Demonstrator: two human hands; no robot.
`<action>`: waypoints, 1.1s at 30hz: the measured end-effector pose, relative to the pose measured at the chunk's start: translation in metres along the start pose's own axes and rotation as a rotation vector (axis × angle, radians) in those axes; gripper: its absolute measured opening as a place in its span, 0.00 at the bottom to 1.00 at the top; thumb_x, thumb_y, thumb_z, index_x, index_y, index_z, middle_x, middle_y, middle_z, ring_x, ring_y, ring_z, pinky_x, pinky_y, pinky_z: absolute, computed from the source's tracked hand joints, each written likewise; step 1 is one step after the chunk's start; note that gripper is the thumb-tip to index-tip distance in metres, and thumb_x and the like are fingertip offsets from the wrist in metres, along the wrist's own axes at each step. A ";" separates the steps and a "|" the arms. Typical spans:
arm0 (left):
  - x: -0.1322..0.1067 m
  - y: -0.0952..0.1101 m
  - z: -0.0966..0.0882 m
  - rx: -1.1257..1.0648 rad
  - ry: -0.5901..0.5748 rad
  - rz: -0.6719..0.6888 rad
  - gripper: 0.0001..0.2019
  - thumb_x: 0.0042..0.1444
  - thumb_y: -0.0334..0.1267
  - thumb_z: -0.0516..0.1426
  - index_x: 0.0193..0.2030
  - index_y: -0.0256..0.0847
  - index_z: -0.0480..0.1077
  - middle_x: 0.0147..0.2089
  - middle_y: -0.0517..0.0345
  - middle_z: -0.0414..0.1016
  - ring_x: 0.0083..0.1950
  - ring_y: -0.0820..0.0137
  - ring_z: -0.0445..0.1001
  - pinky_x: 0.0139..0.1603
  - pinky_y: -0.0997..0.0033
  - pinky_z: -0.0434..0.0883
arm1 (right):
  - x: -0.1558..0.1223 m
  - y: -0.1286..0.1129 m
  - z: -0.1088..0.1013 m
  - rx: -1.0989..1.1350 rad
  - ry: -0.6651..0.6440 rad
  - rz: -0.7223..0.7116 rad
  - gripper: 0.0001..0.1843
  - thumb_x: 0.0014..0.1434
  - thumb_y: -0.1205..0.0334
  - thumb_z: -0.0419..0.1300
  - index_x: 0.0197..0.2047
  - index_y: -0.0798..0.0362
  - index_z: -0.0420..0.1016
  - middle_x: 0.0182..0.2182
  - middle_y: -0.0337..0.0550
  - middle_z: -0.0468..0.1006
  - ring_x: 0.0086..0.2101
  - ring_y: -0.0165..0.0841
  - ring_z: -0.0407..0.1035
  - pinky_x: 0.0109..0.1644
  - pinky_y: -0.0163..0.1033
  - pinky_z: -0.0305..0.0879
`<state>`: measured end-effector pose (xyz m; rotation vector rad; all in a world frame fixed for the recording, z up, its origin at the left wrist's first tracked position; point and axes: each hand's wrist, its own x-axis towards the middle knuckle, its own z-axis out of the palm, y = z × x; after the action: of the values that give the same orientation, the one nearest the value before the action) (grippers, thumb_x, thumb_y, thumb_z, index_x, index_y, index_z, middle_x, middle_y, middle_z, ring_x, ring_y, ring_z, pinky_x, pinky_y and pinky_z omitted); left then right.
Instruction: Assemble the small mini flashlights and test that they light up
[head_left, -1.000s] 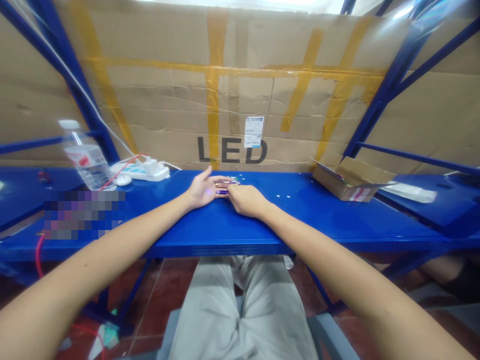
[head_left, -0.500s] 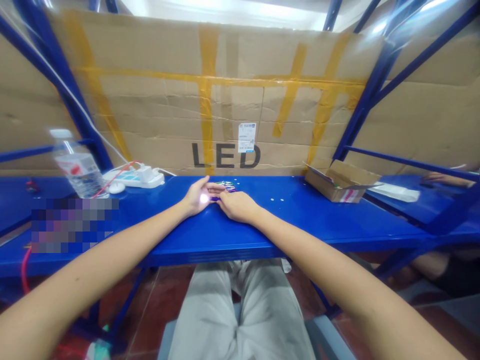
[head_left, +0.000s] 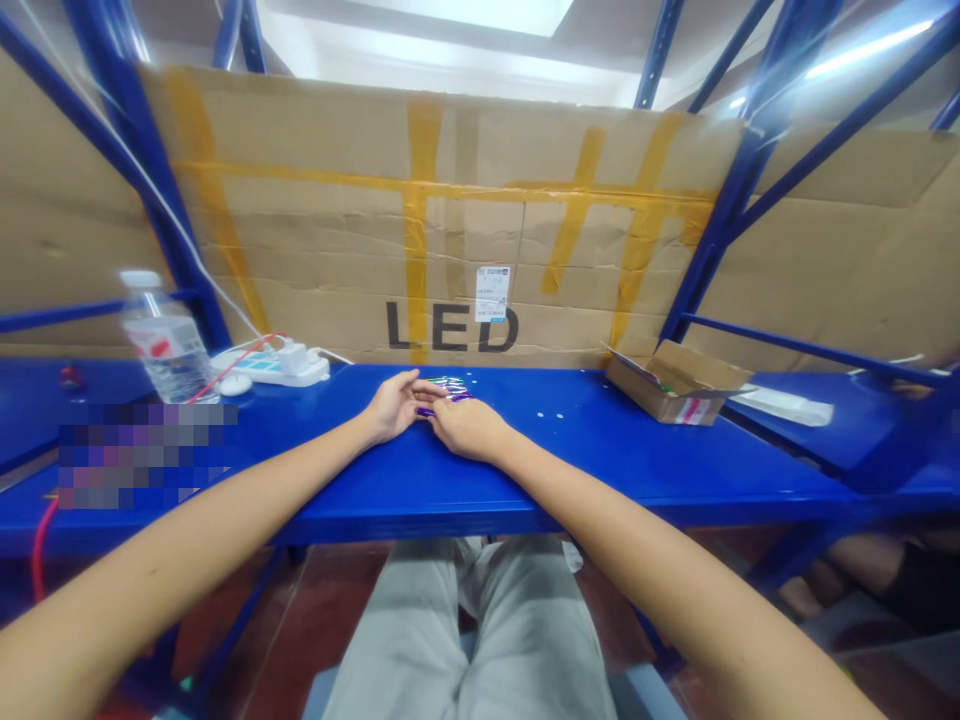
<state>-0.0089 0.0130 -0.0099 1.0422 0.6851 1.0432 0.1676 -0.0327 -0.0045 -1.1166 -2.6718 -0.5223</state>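
Note:
In the head view, a small purple flashlight (head_left: 424,411) pokes out from the closed fingers of my right hand (head_left: 474,430), its front end toward my left palm. No light shows from it. My left hand (head_left: 391,406) rests on the blue table (head_left: 600,460) with the palm turned to the right and the fingers stretched out, open, close to the flashlight's tip. Right behind both hands lie several small shiny metallic pieces (head_left: 450,382), green, silver and purple, partly hidden by my fingers.
On the left stand a water bottle (head_left: 166,345) and a white power strip (head_left: 289,366) with cables. An open cardboard box (head_left: 675,395) sits to the right, beside a white sheet (head_left: 787,402). Behind the table rises a taped cardboard wall (head_left: 322,260) between blue posts.
The bright spot of light on my left palm has gone out. Both hands stay close together in nearly the same place, and the camera view has tilted up slightly.

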 end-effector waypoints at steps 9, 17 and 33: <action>0.000 0.000 0.000 0.012 0.009 -0.030 0.29 0.67 0.44 0.45 0.33 0.26 0.82 0.28 0.38 0.79 0.28 0.61 0.75 0.31 0.65 0.69 | -0.002 0.000 -0.002 -0.008 -0.018 -0.014 0.22 0.74 0.62 0.42 0.56 0.64 0.72 0.44 0.62 0.82 0.43 0.46 0.79 0.44 0.45 0.72; 0.001 -0.001 0.000 0.008 -0.009 -0.014 0.27 0.66 0.46 0.47 0.35 0.27 0.82 0.31 0.37 0.80 0.33 0.58 0.77 0.36 0.63 0.70 | -0.003 0.000 0.000 -0.006 0.001 -0.020 0.22 0.73 0.61 0.43 0.57 0.63 0.72 0.48 0.62 0.81 0.43 0.46 0.79 0.43 0.45 0.73; 0.005 -0.004 -0.008 -0.011 -0.071 0.002 0.26 0.66 0.49 0.49 0.41 0.27 0.81 0.35 0.36 0.81 0.35 0.58 0.78 0.38 0.63 0.70 | -0.005 0.000 0.001 -0.007 0.010 -0.015 0.22 0.73 0.61 0.43 0.59 0.62 0.71 0.54 0.62 0.78 0.43 0.44 0.79 0.42 0.45 0.74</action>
<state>-0.0120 0.0201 -0.0169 1.0661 0.6199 1.0061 0.1709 -0.0357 -0.0068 -1.0936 -2.6744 -0.5390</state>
